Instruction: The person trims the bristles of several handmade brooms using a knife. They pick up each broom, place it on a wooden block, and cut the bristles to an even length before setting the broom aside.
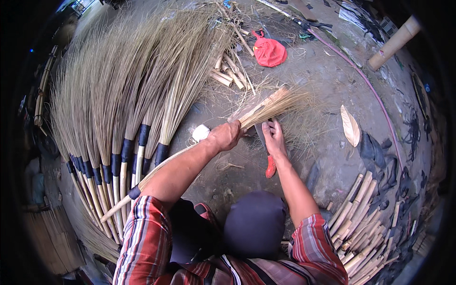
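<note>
Left hand (227, 135) grip closed round the grass bundle (270, 107) — stalks fanning beyond it, right hand (274, 137) open alongside.

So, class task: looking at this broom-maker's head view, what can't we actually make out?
- Left hand: it is closed round the straw bundle, so the palm side and the binding under it are hidden.
- Right hand: what its fingers press on is hidden by the bundle.
- Red-handled tool: the blade is largely covered by the right hand.
- Cut sticks: the pile is cut off by the dark fisheye rim.
</note>
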Available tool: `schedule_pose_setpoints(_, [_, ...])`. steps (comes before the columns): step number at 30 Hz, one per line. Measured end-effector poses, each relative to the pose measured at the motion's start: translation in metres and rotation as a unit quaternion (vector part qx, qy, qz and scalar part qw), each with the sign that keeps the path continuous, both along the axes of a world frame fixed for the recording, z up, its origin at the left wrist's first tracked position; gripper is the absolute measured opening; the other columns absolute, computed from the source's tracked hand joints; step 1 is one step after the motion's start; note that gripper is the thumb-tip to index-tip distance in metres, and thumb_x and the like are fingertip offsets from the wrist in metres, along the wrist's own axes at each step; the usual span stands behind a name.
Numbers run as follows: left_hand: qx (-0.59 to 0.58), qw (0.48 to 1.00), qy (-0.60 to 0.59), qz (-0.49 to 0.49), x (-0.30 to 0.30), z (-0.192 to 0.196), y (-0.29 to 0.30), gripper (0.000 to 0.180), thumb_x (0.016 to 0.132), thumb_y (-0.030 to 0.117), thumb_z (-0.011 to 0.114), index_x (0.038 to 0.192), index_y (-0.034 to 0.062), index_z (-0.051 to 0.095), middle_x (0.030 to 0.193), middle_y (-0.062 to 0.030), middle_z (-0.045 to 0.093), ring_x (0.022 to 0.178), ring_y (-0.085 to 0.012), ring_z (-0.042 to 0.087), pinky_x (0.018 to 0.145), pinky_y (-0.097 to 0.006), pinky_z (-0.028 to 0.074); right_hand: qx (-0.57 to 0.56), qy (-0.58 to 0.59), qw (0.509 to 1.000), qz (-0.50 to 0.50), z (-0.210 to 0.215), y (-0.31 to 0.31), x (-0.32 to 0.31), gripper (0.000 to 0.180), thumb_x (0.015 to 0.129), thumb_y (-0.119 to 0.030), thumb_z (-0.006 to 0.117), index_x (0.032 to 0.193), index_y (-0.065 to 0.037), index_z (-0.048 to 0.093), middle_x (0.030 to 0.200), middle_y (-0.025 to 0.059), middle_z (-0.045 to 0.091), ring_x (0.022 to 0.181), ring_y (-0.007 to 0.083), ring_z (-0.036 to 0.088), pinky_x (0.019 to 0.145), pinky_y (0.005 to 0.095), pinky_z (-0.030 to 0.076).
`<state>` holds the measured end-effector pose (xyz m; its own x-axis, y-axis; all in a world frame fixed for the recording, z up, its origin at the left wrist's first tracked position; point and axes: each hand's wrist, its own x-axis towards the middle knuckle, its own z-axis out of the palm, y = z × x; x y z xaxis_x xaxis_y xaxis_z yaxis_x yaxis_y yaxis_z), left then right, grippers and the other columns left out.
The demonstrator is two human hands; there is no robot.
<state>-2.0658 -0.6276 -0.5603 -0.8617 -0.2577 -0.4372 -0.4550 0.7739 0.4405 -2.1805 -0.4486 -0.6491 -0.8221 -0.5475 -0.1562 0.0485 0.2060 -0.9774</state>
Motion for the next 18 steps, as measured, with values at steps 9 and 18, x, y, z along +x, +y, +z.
schedule_pose_setpoints(9, [0.012, 0.996, -0.051, 0.069, 0.016, -0.075, -0.031, 0.066, 0.106, 0.062, 0.039, 0.114, 0.0010, 0.063, 0.097, -0.0298, 0.071, 0.100, -0.0476, 0.068, 0.088, -0.054, 0.052, 0.258, 0.100, 0.958, 0.074, -0.106, 0.104, 0.044, 0.051, 0.092, -0.038, 0.075, 0.121, 0.000, 0.057, 0.097, 0.0175, 0.067, 0.097, 0.0308, 0.069, 0.088, 0.0431, 0.055])
schedule_pose_setpoints(18, [0.130, 0.988, -0.045, 0.071, 0.020, -0.102, -0.044, 0.068, 0.106, 0.063, 0.039, 0.111, 0.0008, 0.068, 0.093, -0.0258, 0.071, 0.094, -0.0436, 0.068, 0.087, -0.049, 0.052, 0.056, -0.069, 0.994, -0.062, 0.018, 0.133, 0.076, 0.020, 0.107, -0.023, 0.057, 0.102, -0.005, 0.052, 0.074, 0.0031, 0.059, 0.055, 0.0098, 0.060, 0.049, 0.0285, 0.049])
